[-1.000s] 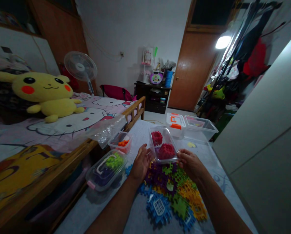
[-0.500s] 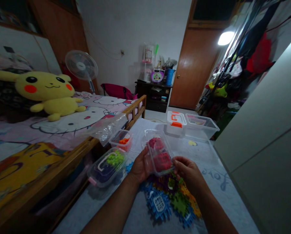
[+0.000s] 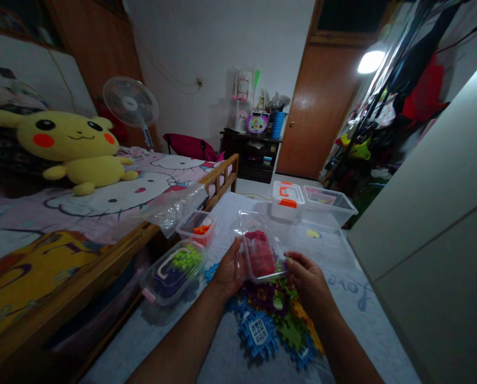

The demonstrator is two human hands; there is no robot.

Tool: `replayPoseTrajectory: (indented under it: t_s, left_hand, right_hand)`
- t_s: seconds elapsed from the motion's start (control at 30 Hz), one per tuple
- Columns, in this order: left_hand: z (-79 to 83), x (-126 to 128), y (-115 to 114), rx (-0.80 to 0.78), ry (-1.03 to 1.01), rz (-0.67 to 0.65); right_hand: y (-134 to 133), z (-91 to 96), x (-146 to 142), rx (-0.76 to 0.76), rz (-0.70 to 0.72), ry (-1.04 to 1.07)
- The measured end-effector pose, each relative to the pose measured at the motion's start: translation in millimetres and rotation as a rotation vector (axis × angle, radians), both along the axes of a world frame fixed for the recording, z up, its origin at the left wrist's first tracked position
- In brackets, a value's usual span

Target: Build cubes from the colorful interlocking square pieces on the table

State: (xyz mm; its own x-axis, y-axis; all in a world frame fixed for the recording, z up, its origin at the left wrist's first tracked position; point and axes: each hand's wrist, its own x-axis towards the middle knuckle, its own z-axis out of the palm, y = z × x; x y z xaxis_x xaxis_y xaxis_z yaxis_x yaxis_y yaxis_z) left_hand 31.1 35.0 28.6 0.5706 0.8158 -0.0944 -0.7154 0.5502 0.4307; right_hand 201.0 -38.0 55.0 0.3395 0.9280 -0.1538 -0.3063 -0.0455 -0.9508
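So the person's got a clear plastic container (image 3: 249, 265) in both hands, roughly mid-table, with chunky red toy blocks (image 3: 260, 253) bunched inside. Left hand (image 3: 230, 269) is cupped around the left side, fingers partly curled and thumb up by the rim; some of those fingers are hidden, so can't tell how far they wrap underneath. Right hand (image 3: 307, 274) has the near right corner, thumb and fingertips nearly together in a light pinch, other fingers bent in.

Just on the near side of the container there's a heap of interlocking plastic pieces: blue (image 3: 258, 333), green (image 3: 292, 330), plus purple and orange ones. Can't tell if the container's bottom touches the heap.

Off to the left sits a lidded box (image 3: 174, 272) with lime green and dark purple bits, and just behind it an open tub (image 3: 197, 226) with orange pieces. Further back, a white-lidded box with orange latches (image 3: 287, 200) stands next to a big clear bin (image 3: 330, 207). Pikachu plush (image 3: 76, 149) is lounging on the Hello Kitty bedding (image 3: 114, 205).
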Motion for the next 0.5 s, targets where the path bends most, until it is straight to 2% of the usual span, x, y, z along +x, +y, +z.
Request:
replayPoseTrajectory:
  t_s: [0.13, 0.33, 0.5]
  left_hand:
    - [-1.4, 1, 1, -0.011, 0.003, -0.029]
    - [6.2, 4, -1, -0.032, -0.001, -0.019]
    - [20.7, -1, -7, -0.022, -0.014, 0.012]
  right_hand:
    - [2, 2.2, 0, 0.043, 0.033, 0.177]
    - [0, 6.5, 2, 0.102, 0.047, 0.219]
    - [-6, 12.1, -1, 0.236, 0.215, 0.168]
